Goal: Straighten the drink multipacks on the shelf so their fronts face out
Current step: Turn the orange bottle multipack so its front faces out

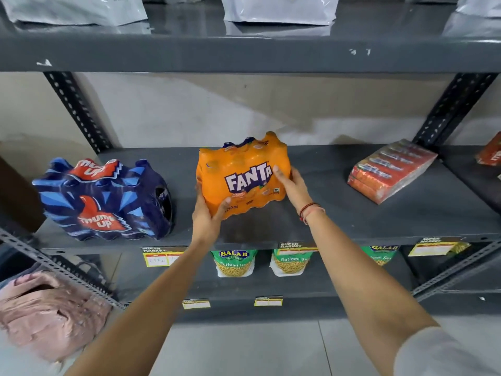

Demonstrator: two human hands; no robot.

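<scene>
**Two hands on an orange multipack, middle shelf**

An orange Fanta multipack [242,175], shrink-wrapped in glossy film that bulges over rounded bottle shoulders, sits at the centre of a dark grey metal shelf [352,221], its logo side facing out and slightly tilted. The left hand [207,213] cups the pack's near-left lower corner, thumb pressed on the front face, fingers wrapped behind and out of sight. The right hand [291,185] lies flat against the pack's right side, fingers together and extended upward along the film; a red thread bracelet [309,211] circles the wrist. To the left, well apart, stands a dark blue Thums Up multipack [105,199], its wrap creased and angular, turned at an angle. To the right lies a flat red pack [390,170] in clear film, tilted. The shelf surface is smooth and matte, carried on perforated angle-iron uprights [77,109] against a pale, blotched wall. Yellow price tags [162,257] hang from the shelf edge; green Balaji snack pouches [234,263] stand on the tier below. The floor is pale tile.
</scene>
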